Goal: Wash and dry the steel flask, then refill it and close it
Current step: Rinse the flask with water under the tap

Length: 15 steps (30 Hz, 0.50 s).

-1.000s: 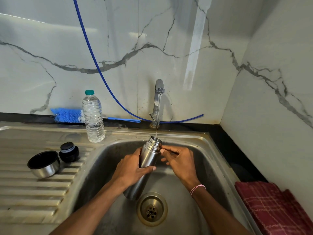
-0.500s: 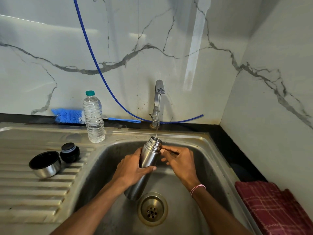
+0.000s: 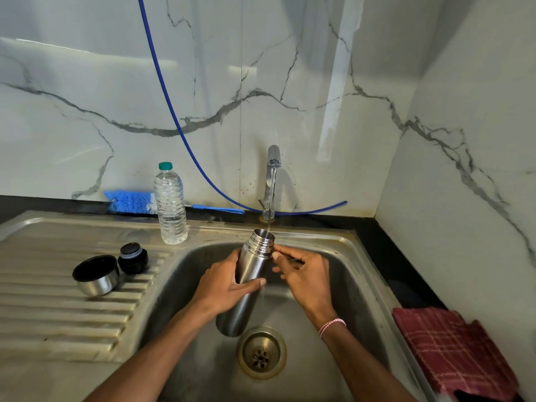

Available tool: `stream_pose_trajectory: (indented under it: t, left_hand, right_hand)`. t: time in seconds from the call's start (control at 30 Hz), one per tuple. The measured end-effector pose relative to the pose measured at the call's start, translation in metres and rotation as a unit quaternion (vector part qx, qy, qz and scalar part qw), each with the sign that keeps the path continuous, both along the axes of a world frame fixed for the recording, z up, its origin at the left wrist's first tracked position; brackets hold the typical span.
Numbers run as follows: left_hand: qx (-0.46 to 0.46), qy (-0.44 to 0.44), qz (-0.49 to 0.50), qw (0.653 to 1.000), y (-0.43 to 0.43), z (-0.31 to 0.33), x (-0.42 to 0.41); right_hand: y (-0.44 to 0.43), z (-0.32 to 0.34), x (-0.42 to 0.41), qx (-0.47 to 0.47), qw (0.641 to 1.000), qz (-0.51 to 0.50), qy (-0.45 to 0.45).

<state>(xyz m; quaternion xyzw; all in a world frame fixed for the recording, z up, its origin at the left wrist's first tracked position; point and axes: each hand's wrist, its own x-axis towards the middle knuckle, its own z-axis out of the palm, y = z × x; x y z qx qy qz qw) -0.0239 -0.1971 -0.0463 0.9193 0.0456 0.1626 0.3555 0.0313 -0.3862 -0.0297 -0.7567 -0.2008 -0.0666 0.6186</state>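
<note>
Water from the tap (image 3: 273, 169) is running into the steel flask (image 3: 249, 280), which I am tilting over the sink (image 3: 362, 274) to catch it; left hand (image 3: 223, 288) fingers are wrapping its body, right hand (image 3: 307, 277) fingertips are steadying its neck.

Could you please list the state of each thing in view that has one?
steel flask: uncapped, tilted under the stream
tap: running
left hand: gripping flask body
right hand: fingertips at flask neck
steel cup lid: off, on drainboard
black stopper: off, beside it
plastic bottle: capped, upright
</note>
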Motion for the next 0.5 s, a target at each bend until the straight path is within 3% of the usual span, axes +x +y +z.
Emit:
stream_pose_trajectory:
  t: [0.23, 0.37, 0.5]
  left_hand:
    - [-0.138, -0.124, 0.014, 0.983, -0.003, 0.019, -0.036]
    - [-0.179, -0.148, 0.036, 0.972, 0.008, 0.020, -0.061]
    - [-0.145, -0.141, 0.069, 0.977, 0.025, 0.019, -0.073]
  right_hand:
    - [0.007, 0.009, -0.016, 0.003, 0.996, 0.044, -0.074]
    - [0.008, 0.005, -0.017, -0.103, 0.988, 0.054, -0.099]
    - [0.013, -0.004, -0.015, -0.264, 0.951, 0.060, -0.148]
